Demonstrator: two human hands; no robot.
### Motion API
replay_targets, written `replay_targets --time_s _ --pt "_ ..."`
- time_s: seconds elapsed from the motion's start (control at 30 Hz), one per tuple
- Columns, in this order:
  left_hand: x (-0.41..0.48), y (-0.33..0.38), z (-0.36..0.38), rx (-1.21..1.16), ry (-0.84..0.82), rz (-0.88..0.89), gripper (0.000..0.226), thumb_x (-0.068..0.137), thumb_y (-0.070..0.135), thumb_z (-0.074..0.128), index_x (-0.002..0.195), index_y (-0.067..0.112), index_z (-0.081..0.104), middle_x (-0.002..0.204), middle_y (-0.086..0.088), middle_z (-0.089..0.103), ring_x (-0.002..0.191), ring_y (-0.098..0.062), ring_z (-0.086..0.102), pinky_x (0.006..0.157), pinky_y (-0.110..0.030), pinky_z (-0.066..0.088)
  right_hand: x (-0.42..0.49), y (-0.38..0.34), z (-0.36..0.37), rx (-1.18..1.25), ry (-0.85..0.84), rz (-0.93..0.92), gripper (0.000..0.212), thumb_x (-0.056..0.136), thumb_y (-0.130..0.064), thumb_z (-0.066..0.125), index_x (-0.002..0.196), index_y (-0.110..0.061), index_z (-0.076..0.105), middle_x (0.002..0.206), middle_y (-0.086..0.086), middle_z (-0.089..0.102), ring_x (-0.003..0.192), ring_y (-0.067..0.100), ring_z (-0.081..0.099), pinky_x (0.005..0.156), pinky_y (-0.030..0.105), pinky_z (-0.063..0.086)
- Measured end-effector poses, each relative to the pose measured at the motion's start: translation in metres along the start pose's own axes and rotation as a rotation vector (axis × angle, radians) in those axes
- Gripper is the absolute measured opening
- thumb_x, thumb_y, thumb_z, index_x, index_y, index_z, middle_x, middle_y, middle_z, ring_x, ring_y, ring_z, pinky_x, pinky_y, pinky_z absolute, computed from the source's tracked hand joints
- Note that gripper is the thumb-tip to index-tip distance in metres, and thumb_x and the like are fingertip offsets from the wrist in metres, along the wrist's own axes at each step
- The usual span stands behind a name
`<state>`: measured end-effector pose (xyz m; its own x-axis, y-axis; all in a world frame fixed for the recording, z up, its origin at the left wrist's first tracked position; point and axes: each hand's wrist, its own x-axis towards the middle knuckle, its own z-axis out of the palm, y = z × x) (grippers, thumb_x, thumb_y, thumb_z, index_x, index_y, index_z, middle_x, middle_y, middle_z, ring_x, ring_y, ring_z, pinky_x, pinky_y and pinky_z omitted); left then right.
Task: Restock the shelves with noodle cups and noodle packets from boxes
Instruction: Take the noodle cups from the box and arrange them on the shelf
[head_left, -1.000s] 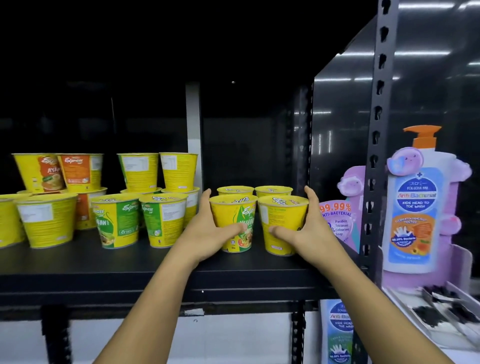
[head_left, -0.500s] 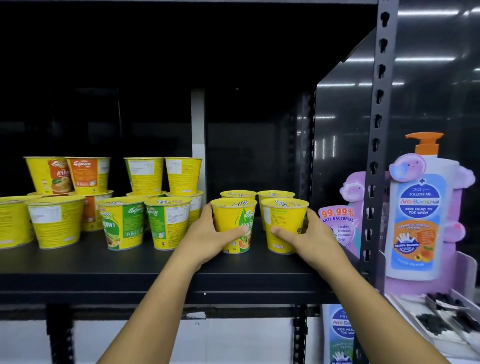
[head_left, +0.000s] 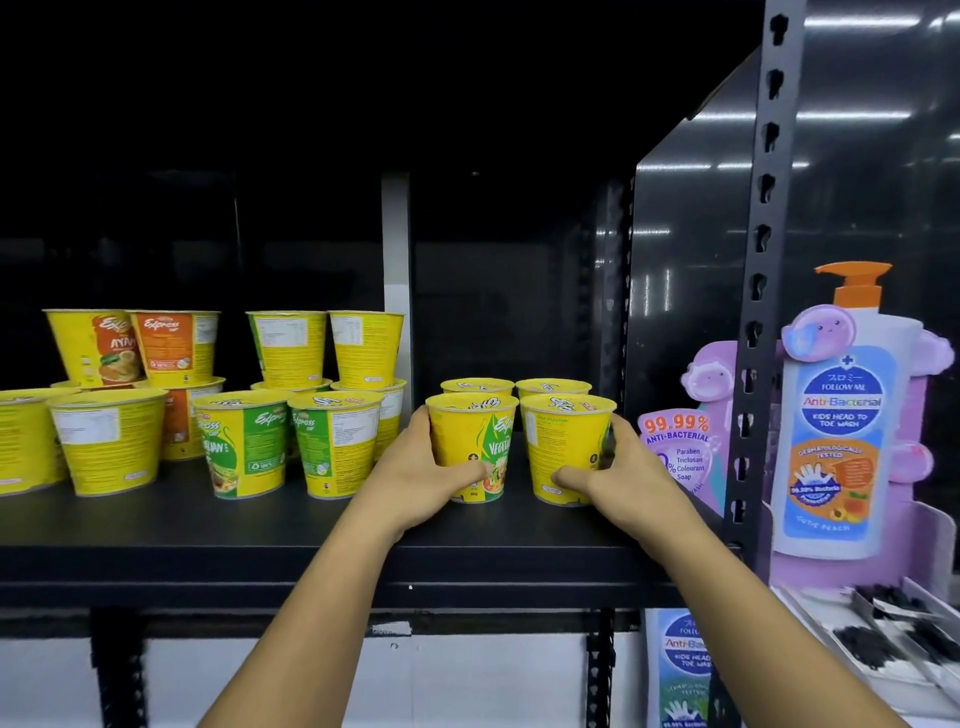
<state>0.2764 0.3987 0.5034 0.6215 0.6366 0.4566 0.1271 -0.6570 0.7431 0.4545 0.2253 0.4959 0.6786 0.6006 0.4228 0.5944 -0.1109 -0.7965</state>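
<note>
A black metal shelf (head_left: 156, 525) is seen running across the view. At its far left, two plain yellow paper noodle cups (head_left: 106, 441) are stood at the front. Behind them, two yellow cups with orange labels (head_left: 176, 345) are stacked on top of other cups. Just to the right, two yellow cups with green labels (head_left: 244, 447) are placed side by side at the front, and two yellow cups with white text panels (head_left: 288, 348) are stacked on cups behind them. A white vertical strip (head_left: 396, 270) is seen at the back, beside that stack.

Right of the strip, four cups are grouped in a square near the shelf's right end. The front-left one, a yellow cup with a green vegetable print (head_left: 475, 441), is gripped by the left hand (head_left: 415, 478), with the thumb laid across its front and the fingers wrapped round its left side. The front-right one, a yellow cup with small print on its side (head_left: 563, 447), is gripped likewise by the right hand (head_left: 623, 473), with the fingers curled round its right side. The hands are kept apart, each on its own cup. Both cups are stood upright on the shelf, close beside each other; whether they touch cannot be told. The two rear cups (head_left: 553, 387) are set directly behind them, with little more than their lids shown.

Further right, a black perforated steel upright (head_left: 758, 291) is seen, and beside it a purple cardboard display shaped like a pump bottle (head_left: 836, 441), marked "Anti-Bacterial".
</note>
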Motion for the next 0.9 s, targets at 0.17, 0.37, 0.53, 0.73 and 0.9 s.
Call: replay_targets --time_s 0.17,0.37,0.53,0.73,0.9 --pt "0.0009 -0.0039 -0.0009 -0.004 0.020 0.002 0.080 0.075 0.040 0.090 0.140 0.035 0.044 0.129 0.013 0.065 0.114 -0.010 0.064 0.098 -0.039 0.056 -0.0009 -0.0007 0.0000 -0.015 0.009 -0.019 0.082 0.076 -0.034 0.088 0.144 -0.033 0.041 0.124 -0.009 0.058 0.113 0.018 0.061 0.093 0.039 0.054" --pt "0.0012 -0.0059 -0.0011 -0.005 0.028 0.008 0.086 0.073 0.042 0.091 0.144 0.035 0.043 0.131 0.012 0.065 0.114 -0.011 0.065 0.098 -0.042 0.057 -0.0024 -0.0021 -0.0003 -0.015 0.015 -0.026 0.083 0.076 -0.034 0.089 0.145 -0.031 0.042 0.130 -0.007 0.059 0.113 0.017 0.060 0.094 0.038 0.053" --pt "0.0031 -0.0067 -0.0010 0.006 0.032 0.010 0.087 0.073 0.044 0.090 0.144 0.034 0.041 0.133 0.011 0.065 0.114 -0.011 0.065 0.097 -0.040 0.058 -0.0037 -0.0023 -0.0007 -0.010 0.018 -0.034 0.086 0.075 -0.035 0.090 0.146 -0.029 0.042 0.137 -0.005 0.060 0.112 0.015 0.060 0.095 0.036 0.052" --pt "0.0027 -0.0078 -0.0007 0.005 0.034 0.007 0.085 0.075 0.044 0.089 0.145 0.034 0.041 0.134 0.010 0.065 0.115 -0.012 0.065 0.098 -0.041 0.057 -0.0037 -0.0017 -0.0001 -0.024 0.014 -0.047 0.085 0.074 -0.039 0.091 0.145 -0.028 0.045 0.138 -0.006 0.061 0.117 0.016 0.061 0.099 0.038 0.053" --pt "0.0012 -0.0058 -0.0007 0.011 0.039 0.007 0.085 0.078 0.041 0.088 0.147 0.032 0.039 0.135 0.007 0.063 0.117 -0.015 0.063 0.097 -0.038 0.056 -0.0040 -0.0022 0.0010 -0.041 0.018 -0.045 0.074 0.075 -0.039 0.090 0.137 -0.027 0.051 0.121 -0.011 0.063 0.108 0.013 0.062 0.094 0.033 0.051"
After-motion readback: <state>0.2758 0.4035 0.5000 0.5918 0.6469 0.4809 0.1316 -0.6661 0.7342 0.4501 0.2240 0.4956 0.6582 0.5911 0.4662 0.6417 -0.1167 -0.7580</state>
